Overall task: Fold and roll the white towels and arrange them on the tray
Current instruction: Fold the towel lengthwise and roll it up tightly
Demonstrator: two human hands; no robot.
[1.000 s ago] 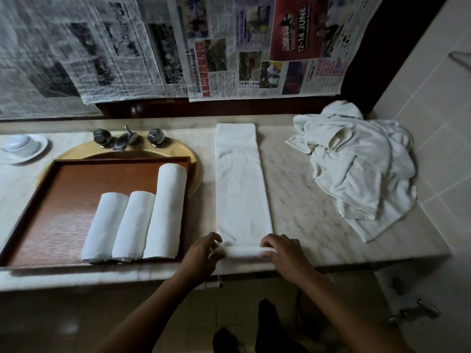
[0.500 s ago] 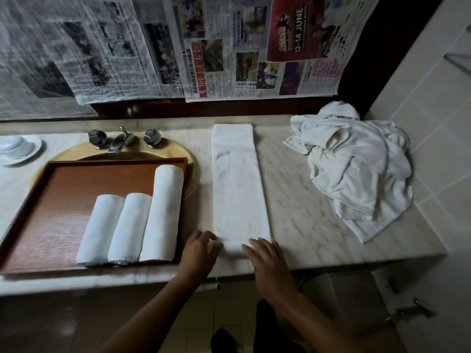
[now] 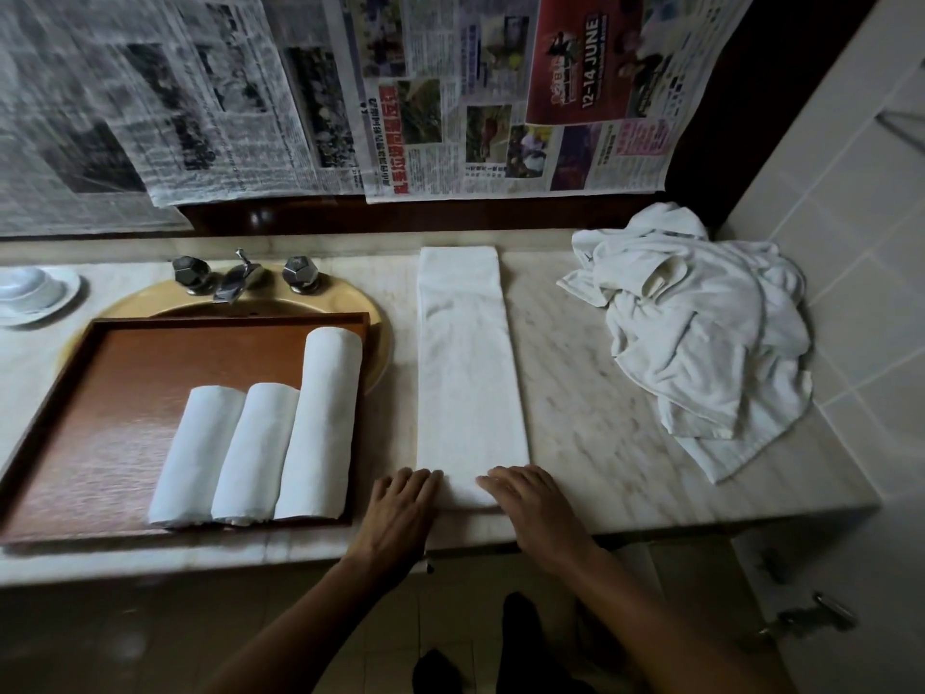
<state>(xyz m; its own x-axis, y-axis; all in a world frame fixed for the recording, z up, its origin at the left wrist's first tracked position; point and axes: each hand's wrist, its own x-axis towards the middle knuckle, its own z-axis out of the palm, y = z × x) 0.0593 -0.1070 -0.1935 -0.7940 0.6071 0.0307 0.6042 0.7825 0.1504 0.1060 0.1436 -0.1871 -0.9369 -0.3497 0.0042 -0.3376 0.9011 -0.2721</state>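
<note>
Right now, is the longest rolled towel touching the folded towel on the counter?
Apart. Head view: the tray rim and bare counter lie between the longest rolled towel and the folded towel.

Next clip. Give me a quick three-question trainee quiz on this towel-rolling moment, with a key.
1. How many rolled towels lie on the tray?
2. True or false: the left hand and right hand both touch the near end of the folded towel.
3. Where is the heap of unfolded towels? A) on the tray B) at the right end of the counter C) in the sink

Key: 1) three 2) true 3) B
</note>
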